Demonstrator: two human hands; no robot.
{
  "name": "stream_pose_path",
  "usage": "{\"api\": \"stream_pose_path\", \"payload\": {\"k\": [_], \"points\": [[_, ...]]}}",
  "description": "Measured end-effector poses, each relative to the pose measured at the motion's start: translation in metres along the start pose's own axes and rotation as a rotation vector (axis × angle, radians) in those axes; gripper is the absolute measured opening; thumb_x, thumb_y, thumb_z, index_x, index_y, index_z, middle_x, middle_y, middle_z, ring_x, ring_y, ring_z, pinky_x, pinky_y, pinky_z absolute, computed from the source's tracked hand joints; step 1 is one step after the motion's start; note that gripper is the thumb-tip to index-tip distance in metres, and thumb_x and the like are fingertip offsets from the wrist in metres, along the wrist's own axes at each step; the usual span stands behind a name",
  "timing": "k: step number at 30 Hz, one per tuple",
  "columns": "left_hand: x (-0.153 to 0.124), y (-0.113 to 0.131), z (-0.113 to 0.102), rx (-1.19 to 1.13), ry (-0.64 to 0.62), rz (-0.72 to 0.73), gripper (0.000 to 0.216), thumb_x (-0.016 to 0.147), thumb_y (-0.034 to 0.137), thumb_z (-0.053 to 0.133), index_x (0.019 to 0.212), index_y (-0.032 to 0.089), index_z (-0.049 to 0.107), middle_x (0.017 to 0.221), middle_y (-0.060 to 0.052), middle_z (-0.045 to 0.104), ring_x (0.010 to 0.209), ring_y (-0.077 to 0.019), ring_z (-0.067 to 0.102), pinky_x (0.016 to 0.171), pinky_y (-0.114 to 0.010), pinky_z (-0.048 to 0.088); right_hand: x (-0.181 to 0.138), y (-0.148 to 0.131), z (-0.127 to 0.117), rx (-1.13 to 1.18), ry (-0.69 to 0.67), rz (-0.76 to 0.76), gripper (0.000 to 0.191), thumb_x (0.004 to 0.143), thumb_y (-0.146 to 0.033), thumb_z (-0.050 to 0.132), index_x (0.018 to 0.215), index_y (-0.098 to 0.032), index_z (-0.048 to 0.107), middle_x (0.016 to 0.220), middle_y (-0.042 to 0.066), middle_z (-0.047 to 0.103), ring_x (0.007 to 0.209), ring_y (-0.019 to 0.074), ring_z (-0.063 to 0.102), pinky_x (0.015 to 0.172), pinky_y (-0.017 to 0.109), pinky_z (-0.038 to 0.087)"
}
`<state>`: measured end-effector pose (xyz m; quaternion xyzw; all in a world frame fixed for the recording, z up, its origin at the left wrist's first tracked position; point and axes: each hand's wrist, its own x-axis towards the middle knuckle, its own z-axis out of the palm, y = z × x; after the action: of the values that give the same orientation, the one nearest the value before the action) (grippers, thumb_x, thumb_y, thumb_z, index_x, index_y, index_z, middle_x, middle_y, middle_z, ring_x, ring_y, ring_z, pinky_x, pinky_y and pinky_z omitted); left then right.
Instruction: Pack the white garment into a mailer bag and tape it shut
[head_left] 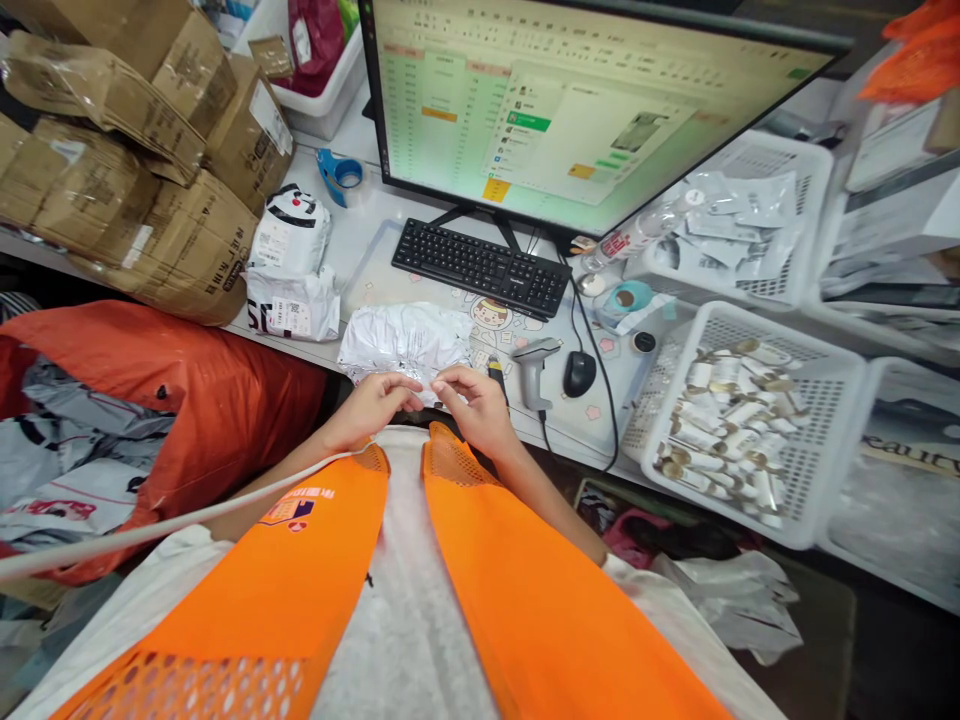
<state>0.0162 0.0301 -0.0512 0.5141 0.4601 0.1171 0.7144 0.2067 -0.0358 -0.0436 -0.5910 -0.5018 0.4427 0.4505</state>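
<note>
A crumpled white plastic mailer bag (405,338) lies on the desk edge right in front of me. At its near edge my left hand (381,402) is closed in a pinch, with thumb and fingers together. Close beside it, my right hand (478,405) pinches in the same way, its fingertips almost meeting the left ones. A bit of white shows between the fingertips, too small to tell whether it is part of the bag. Just right of my right hand are a yellow-and-black tool (497,375), partly hidden, and a grey barcode scanner (535,375).
Behind the bag stand a keyboard (480,268) and a monitor (585,110); a mouse (579,373) sits rightward. White baskets (832,400) hold small rolls and packets. At left are wrapped parcels (292,305), a tape dispenser (341,178), cardboard boxes (187,240) and an orange sack (247,375).
</note>
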Motion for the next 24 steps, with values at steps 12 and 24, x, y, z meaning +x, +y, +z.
{"api": "stream_pose_path", "payload": {"k": [12,24], "points": [[0.051,-0.075,-0.042,0.241,0.122,-0.264,0.044,0.065,0.049,0.060,0.093,0.017,0.072,0.085,-0.009,0.079,0.087,-0.0268,0.074,0.083,-0.038,0.057,-0.170,0.115,-0.191,0.463,1.178,0.443,0.034,0.080,-0.046,0.080,0.080,-0.023,0.054,0.075,-0.004,0.065,0.065,0.0094,0.061,0.060,0.020,0.051],[0.071,-0.079,-0.008,0.592,-0.041,-0.181,0.047,0.071,0.057,0.058,0.093,0.018,0.071,0.087,-0.010,0.080,0.089,-0.0299,0.075,0.088,-0.042,0.058,-0.306,0.247,-0.184,0.592,0.940,1.226,0.013,0.087,-0.023,0.066,0.075,-0.020,0.061,0.071,0.007,0.072,0.077,0.0195,0.070,0.085,0.033,0.057]]}}
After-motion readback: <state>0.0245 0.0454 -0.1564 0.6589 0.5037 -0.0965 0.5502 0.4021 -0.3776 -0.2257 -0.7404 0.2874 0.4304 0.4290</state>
